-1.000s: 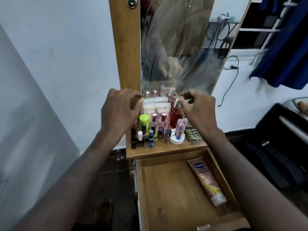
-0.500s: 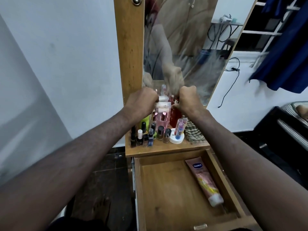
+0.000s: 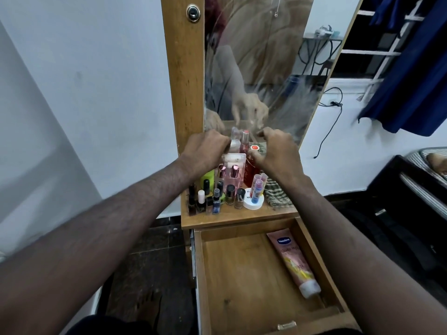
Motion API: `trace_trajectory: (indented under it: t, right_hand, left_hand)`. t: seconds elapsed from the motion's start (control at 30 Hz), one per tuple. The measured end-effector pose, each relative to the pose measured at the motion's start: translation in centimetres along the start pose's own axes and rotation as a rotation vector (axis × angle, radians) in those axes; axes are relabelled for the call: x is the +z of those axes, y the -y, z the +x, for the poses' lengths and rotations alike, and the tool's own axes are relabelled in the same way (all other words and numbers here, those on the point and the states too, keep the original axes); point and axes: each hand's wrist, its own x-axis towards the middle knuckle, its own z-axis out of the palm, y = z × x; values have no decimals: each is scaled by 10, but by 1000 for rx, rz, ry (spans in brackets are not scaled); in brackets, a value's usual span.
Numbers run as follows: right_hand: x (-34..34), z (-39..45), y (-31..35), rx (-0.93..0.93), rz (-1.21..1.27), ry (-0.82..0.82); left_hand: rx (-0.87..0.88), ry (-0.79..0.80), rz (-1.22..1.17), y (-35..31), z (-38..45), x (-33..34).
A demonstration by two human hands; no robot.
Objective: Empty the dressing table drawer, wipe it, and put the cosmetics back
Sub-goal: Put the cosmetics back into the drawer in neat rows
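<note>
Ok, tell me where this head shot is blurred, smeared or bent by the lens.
Head view: the mirror is streaked and hazy, so the reflection is smeared; the blue cloth at right shows motion blur; wide-angle distortion tilts the mirror's frame and stretches both forearms; the pink tube in the drawer reads sharp.

Vaseline tube: pink, white cap, blue logo
Drawer: honey-brown wood
Folded cloth: green-brown stripes
Curtain: deep navy
</note>
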Motion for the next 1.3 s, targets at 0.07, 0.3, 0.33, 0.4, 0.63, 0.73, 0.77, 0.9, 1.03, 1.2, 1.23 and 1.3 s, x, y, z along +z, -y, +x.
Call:
trace_trajectory:
  t: [0.07,0.3,0.33,0.4,0.63,0.73,0.77,0.9,1.03,1.2,1.23,1.3]
  right_hand:
    - [-2,-11,-4,37,84,-70]
    - [-9,-24,-5,17,117,-54]
    - [-12,-24,-4,15,118,-49]
    - [-17,-25,-4,13,124,-51]
    - [-47,-23,10,40,378,-134]
    - [-64,-26,17,62,651,2]
    - [-68,-29,18,93,779,52]
    - [-82,-56,23,317,1168,91]
    - [-78,-115,14,445,1256,168]
    - [-35,-206,-32,633,1167,370]
    - [-24,-218,-40,675,1115,427]
    - [2,-232,-53,740,1008,546]
  left_hand:
    - [-6,13,0,1,1,-1]
    - [-9,-24,-121,6,0,-1]
    - [-6,-41,-128,8,0,-2]
    - [5,-81,-144,10,1,-13]
    - [74,-176,-189,11,8,-100]
    - [37,-195,-372,0,4,-135]
    - [0,-196,-446,-6,-1,-142]
    - [-145,-184,-685,-26,-32,-137]
    - [-341,-168,-946,-44,-96,-95]
    - [-443,45,-1030,-73,-191,-3]
    - [-455,88,-1003,-77,-206,17]
    - [-453,133,-901,-80,-229,53]
